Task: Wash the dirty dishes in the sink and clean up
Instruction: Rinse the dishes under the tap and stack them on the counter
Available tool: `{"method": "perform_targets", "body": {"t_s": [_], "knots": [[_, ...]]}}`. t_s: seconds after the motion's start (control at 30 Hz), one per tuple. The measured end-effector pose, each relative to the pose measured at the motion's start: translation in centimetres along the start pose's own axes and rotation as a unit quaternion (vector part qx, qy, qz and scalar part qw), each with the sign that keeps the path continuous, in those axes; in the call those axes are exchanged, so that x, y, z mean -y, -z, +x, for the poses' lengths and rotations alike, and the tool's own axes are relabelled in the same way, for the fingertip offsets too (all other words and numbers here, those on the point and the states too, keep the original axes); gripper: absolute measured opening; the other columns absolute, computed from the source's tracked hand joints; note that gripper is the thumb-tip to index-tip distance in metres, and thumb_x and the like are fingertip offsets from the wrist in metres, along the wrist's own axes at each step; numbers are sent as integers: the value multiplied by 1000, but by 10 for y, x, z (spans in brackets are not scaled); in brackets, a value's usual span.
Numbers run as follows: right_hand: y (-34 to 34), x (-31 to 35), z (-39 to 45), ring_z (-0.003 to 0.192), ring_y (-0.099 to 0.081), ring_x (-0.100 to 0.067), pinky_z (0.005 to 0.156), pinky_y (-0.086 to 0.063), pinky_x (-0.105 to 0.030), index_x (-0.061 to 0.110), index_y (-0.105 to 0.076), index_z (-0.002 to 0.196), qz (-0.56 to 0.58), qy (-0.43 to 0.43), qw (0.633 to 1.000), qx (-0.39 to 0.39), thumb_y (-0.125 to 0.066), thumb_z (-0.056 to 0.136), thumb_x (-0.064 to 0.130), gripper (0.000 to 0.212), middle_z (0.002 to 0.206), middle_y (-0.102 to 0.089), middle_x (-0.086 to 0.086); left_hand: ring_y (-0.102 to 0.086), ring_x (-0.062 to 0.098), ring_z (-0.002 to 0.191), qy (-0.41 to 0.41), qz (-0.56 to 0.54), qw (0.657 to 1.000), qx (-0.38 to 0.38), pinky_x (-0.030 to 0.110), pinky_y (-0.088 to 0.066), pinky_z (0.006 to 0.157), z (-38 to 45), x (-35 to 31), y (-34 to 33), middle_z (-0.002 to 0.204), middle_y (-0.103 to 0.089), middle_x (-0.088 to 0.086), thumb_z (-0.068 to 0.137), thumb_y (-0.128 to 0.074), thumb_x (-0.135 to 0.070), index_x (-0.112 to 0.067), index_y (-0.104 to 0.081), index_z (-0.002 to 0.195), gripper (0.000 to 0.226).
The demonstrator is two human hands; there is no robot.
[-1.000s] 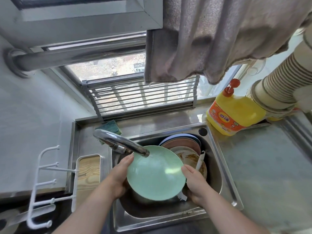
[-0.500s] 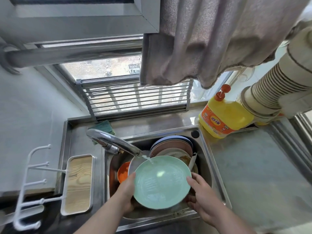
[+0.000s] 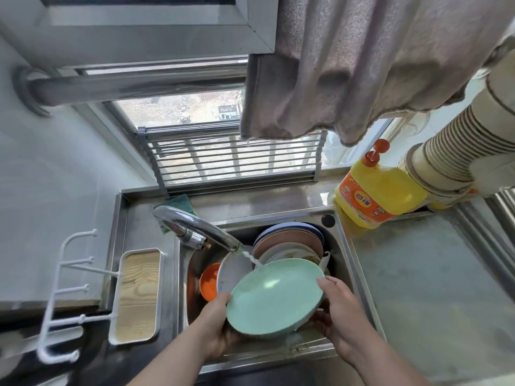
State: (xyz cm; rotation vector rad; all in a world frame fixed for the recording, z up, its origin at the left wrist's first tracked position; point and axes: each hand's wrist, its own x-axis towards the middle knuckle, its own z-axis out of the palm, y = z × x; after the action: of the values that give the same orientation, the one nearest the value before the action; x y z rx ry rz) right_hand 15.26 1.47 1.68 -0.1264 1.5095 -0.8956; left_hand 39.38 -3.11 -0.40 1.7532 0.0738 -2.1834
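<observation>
I see a window letting in daylight, a grey cloth hanging across it. A pale wall stands left; a steel counter lies right.

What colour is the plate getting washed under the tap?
Light green. The plate shows best in the head view, held in both hands.

**Steel bench and sink, and what they carry**

The stainless steel bench runs under the window, with the sink sunk into it. On the bench's far right corner stands a yellow detergent bottle with a red pump, just beside the sink's back corner. Behind the faucet, a green sponge lies against the back ledge. Left of the sink sits a white tray with a wooden insert. Inside the sink, a stack of plates leans toward the back wall, and an orange bowl sits at the left beside a white plate.
</observation>
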Motion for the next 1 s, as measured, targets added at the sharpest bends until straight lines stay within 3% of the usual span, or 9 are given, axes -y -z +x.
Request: {"method": "perform_targets", "body": {"t_s": [0.13,0.23,0.3,0.4,0.57,0.67,0.77,0.87,1.0], "knots": [[-6,-17,12,95,-69,-31,84,-56,-40,11,-75,120,100,-134,986,-8,-67,96,43,41,111,-77,-17,-77,39,99,-12,-17,999,43,47,-65,66,-15,-9,17,121,-72,29,104,-41,-13,5,-56,131,36],[-19,-36,15,116,-68,-39,107,-51,-51,8,-71,128,137,-172,975,-13,-61,100,47,49,122,-73,-20,-70,43,115,-30,-3,997,71,57,-59,93,-14,-6,35,128,-69,29,98,-43,0,-1,-52,138,42],[-28,-48,11,118,-67,-41,103,-52,-52,8,-68,131,137,-185,973,3,-55,102,44,48,124,-73,-22,-68,44,119,-50,36,994,92,61,-54,101,-10,1,42,131,-69,24,89,-52,11,-14,-53,142,59],[-37,-67,5,101,-72,-35,78,-56,-43,24,-63,136,117,-170,978,28,-52,100,17,38,120,-75,-15,-67,46,120,-78,90,986,114,62,-53,102,-6,15,41,133,-68,22,70,-73,15,-19,-50,145,84],[-38,-73,1,100,-73,-39,73,-58,-45,43,-63,126,66,-143,987,44,-44,101,-5,57,119,-76,-11,-64,49,124,-64,97,986,123,63,-50,106,-6,30,40,134,-66,27,69,-76,7,-12,-52,145,82],[-26,-60,5,94,-71,-33,72,-55,-40,44,-63,126,15,-134,990,48,-48,105,2,50,114,-78,-8,-71,41,108,-72,83,992,55,58,-58,95,-12,17,43,122,-73,20,70,-78,-12,-8,-60,139,72],[-13,-39,14,103,-69,-35,84,-60,-51,49,-59,134,-23,-110,992,54,-46,110,12,46,121,-76,-9,-70,30,91,-101,64,992,27,43,-58,76,-13,-2,49,113,-76,15,88,-63,-22,-11,-62,140,52],[-12,-16,17,108,-68,-34,91,-58,-52,55,-56,137,-38,-75,994,73,-43,113,21,44,124,-75,-3,-68,31,108,-130,92,987,19,43,-57,82,-11,-13,50,125,-75,11,102,-52,-13,-33,-63,139,44],[-14,6,12,113,-73,-21,89,-60,-43,49,-55,141,-33,-20,994,101,-43,111,27,39,128,-73,7,-72,33,110,-137,155,978,-18,36,-60,68,-6,0,39,122,-76,8,99,-46,13,-35,-59,139,64]]}}
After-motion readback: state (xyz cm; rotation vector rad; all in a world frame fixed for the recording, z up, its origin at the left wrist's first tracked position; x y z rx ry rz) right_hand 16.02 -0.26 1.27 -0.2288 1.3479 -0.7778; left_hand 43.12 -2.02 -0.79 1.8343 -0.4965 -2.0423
